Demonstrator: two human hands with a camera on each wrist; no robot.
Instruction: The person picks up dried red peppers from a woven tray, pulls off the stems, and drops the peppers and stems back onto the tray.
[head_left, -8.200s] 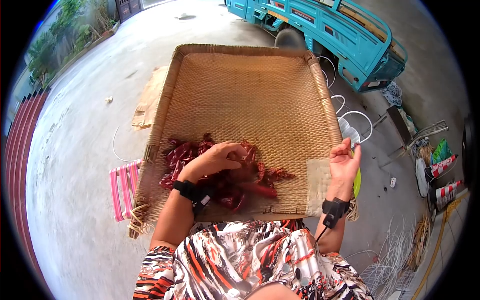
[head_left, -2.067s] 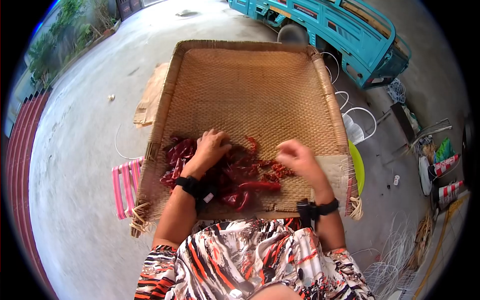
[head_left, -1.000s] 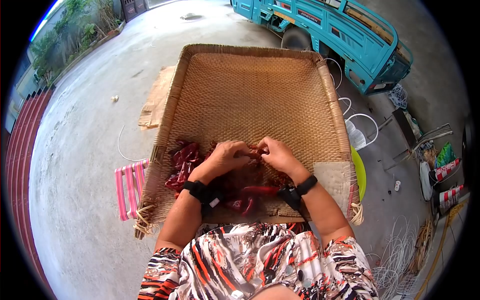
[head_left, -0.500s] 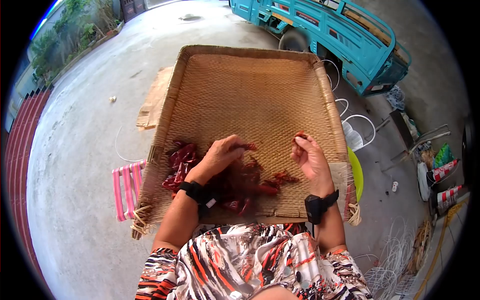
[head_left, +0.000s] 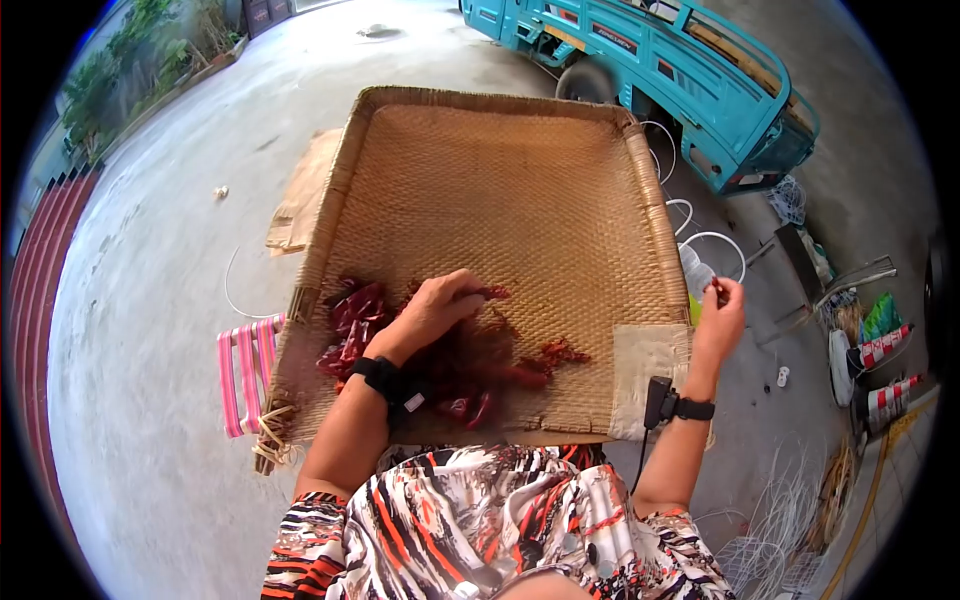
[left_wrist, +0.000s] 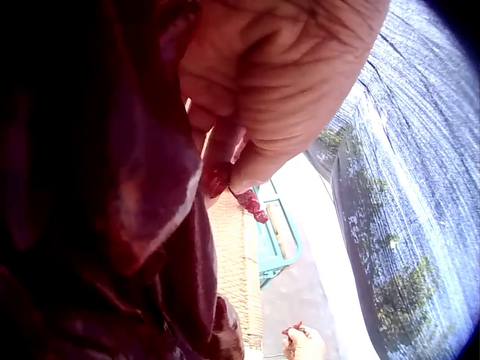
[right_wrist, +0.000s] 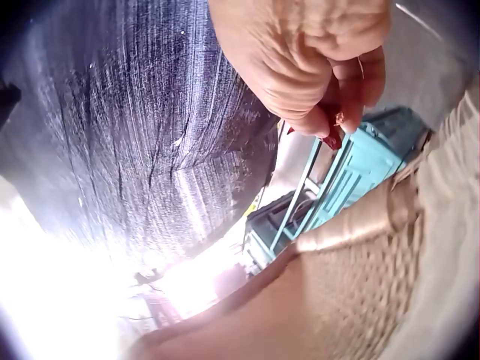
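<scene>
Pinching a dried chilli over the pile near the woven tray's front edge, the left hand works; the right hand, beyond the tray's right rim, has its fingers pinching a small red piece.

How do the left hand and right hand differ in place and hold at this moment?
The left hand rests low on the chili pile inside the woven tray, pinching a chili at its fingertips; the right hand is raised beyond the tray's right edge, over the ground. The left touches the heap; the right touches only a small red piece. Both pinch something red, and both wear wrist cameras.
</scene>
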